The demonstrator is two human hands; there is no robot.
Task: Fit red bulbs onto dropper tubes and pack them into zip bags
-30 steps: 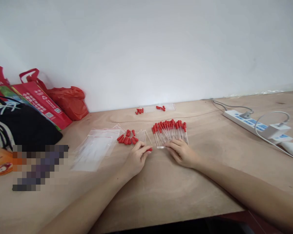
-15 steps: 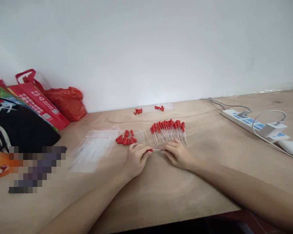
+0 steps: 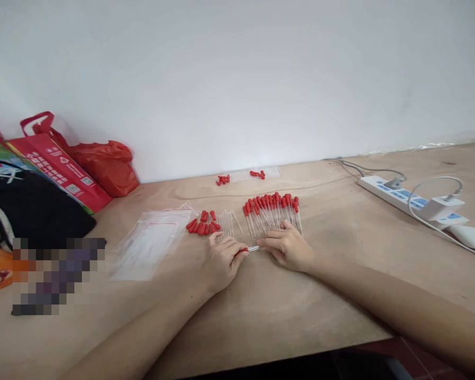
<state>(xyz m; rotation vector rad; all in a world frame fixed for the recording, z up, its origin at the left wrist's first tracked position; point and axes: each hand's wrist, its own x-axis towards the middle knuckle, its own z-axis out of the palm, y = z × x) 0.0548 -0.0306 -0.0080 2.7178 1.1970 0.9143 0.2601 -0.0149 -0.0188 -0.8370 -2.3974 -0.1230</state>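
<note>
My left hand (image 3: 226,259) pinches a red rubber bulb (image 3: 244,249). From the bulb a clear tube (image 3: 253,248) runs right to my right hand (image 3: 287,248), whose fingertips are closed on its other end. Behind my right hand lies a row of droppers (image 3: 275,211), clear tubes with red bulbs on their far ends. Loose red bulbs (image 3: 201,228) and several bare clear tubes (image 3: 226,222) lie just beyond my left hand.
Clear plastic bags (image 3: 150,248) lie left of the bulbs. More red bulbs (image 3: 222,180) are near the wall. A power strip (image 3: 396,196) with cables is at right. Red bags (image 3: 106,166) and a black bag (image 3: 43,206) stand at left.
The bulb and tube between my hands have moved slightly toward me and now tilt, the bulb end lower in view. Both hands keep their hold.
</note>
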